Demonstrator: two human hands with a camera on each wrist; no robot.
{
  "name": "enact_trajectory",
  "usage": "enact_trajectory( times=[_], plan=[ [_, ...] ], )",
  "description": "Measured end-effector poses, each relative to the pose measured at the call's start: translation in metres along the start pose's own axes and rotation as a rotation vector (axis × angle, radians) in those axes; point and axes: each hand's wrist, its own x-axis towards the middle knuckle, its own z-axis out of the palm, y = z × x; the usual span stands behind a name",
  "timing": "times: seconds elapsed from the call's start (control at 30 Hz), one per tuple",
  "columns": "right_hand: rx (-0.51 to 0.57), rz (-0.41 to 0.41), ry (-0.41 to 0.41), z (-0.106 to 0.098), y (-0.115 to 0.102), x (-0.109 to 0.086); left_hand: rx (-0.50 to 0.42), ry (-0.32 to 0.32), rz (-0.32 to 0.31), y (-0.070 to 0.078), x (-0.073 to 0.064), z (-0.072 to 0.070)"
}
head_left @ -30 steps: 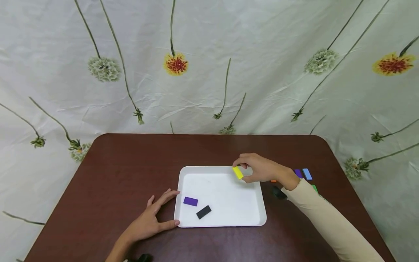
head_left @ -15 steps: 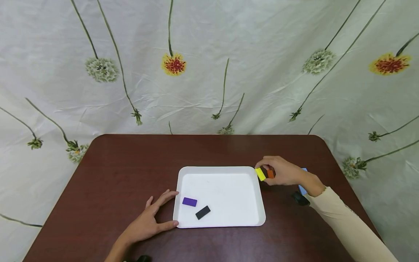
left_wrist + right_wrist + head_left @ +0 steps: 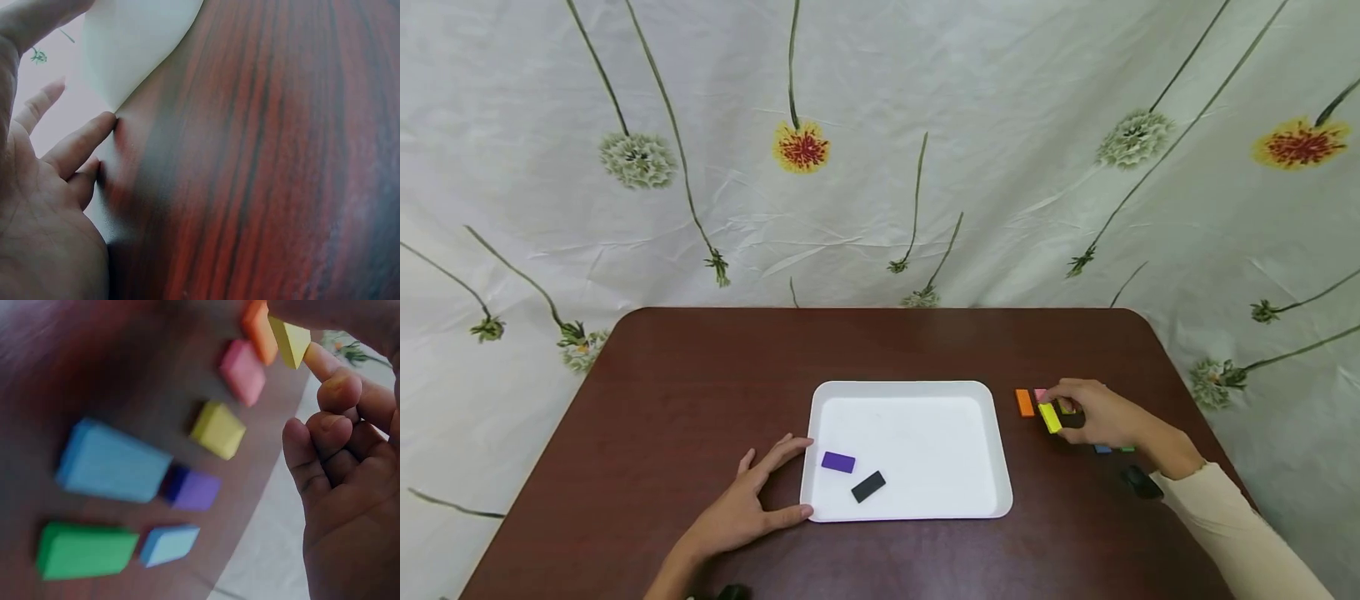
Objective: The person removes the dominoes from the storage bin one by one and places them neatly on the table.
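Note:
My right hand (image 3: 1105,417) pinches a small yellow block (image 3: 1049,418) between thumb and fingers, to the right of the white tray (image 3: 936,454). Close by are an orange block (image 3: 1025,403) and a pink block (image 3: 242,373), and the right wrist view has a second yellow block (image 3: 219,431) below these. My left hand (image 3: 736,508) is spread at the tray's left side, thumb and fingertips touching its rim. A purple block (image 3: 838,462) and a black block (image 3: 868,486) lie apart inside the tray, towards its left end.
Further loose blocks lie right of the tray, partly hidden by the right hand in the head view: a blue one (image 3: 115,464), a purple one (image 3: 195,489), a green one (image 3: 90,550) and a light blue one (image 3: 170,544). A flower-print cloth (image 3: 865,208) hangs behind the brown table (image 3: 715,375).
My right hand has carried the yellow block rightward, from over the tray's far right corner to the loose blocks beside it. The left hand keeps its place at the tray.

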Motion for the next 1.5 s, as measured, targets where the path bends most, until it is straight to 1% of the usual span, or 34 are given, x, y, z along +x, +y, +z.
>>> enact_trajectory(
  times=[0.17, 0.4, 0.57, 0.77, 0.93, 1.27, 1.33, 1.5],
  plan=[
    [-0.065, 0.030, 0.001, 0.002, 0.010, -0.012, -0.003, 0.001, -0.006, 0.000, 0.000, 0.000],
    [-0.079, 0.031, -0.014, 0.006, 0.019, -0.024, 0.007, 0.001, -0.007, 0.001, 0.000, 0.000],
    [-0.081, 0.052, -0.019, 0.009, 0.022, -0.029, 0.001, -0.010, -0.007, 0.002, 0.001, 0.000],
    [-0.082, 0.057, -0.023, 0.010, 0.025, -0.029, -0.009, -0.010, -0.012, 0.002, 0.001, -0.001],
    [-0.079, 0.068, -0.032, 0.011, 0.027, -0.029, -0.002, -0.007, -0.003, 0.001, 0.001, 0.000],
    [-0.083, 0.091, -0.008, 0.010, 0.027, -0.030, -0.009, -0.003, -0.002, 0.000, 0.000, 0.001],
    [-0.086, 0.083, 0.007, 0.008, 0.025, -0.029, -0.008, -0.004, -0.004, 0.001, 0.000, 0.001],
    [-0.037, 0.001, 0.053, 0.003, 0.011, -0.019, -0.005, -0.004, -0.002, 0.000, 0.001, 0.000]
  ],
)
